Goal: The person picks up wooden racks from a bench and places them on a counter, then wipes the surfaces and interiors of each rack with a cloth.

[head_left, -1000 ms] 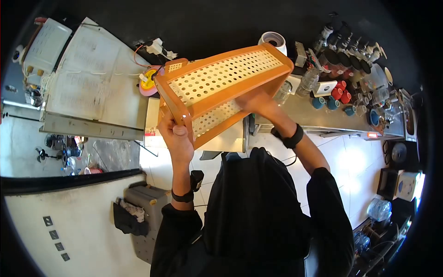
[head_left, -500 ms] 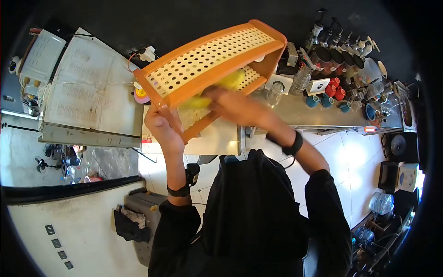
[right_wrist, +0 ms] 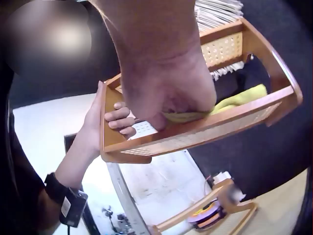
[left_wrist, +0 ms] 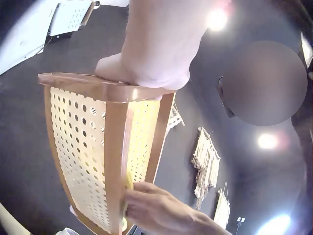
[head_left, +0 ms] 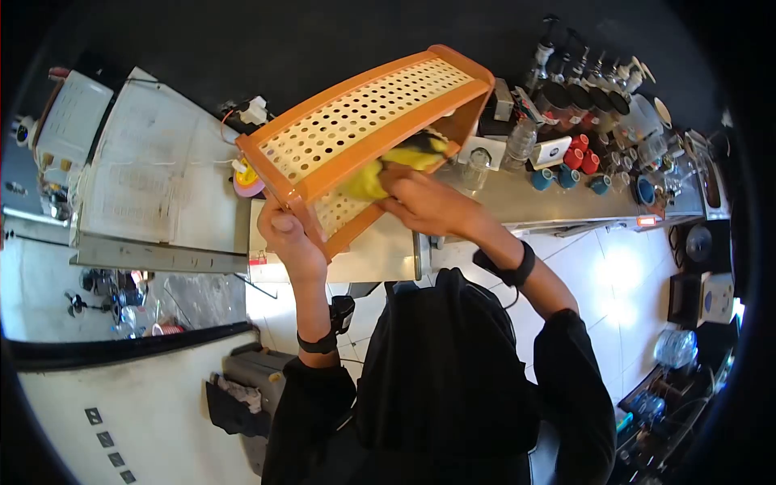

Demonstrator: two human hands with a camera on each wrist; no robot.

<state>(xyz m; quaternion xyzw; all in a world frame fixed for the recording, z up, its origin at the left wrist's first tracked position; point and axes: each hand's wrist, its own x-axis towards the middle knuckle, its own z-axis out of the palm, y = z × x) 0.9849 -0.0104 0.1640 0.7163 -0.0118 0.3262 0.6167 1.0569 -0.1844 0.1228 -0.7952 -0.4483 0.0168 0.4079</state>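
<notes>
An orange-brown rack with cream perforated panels is held up, tilted, in front of the person. My left hand grips its near left end, and in the right wrist view the fingers curl round the end board. My right hand reaches into the rack's open side and holds a yellow cloth against the inside. Part of the cloth trails along the long rail in the right wrist view. The right hand's fingertips are mostly hidden by the cloth and the rack.
Below the rack is a pale tabletop. Glass jars, blue cups and red cups stand on the counter to the right. A pink and yellow round item lies at left. Another brown-framed piece shows in the right wrist view.
The rack has shifted left and up from a second ago. My right hand has moved left along the inside, bringing the yellow cloth into view. The left hand keeps its grip.
</notes>
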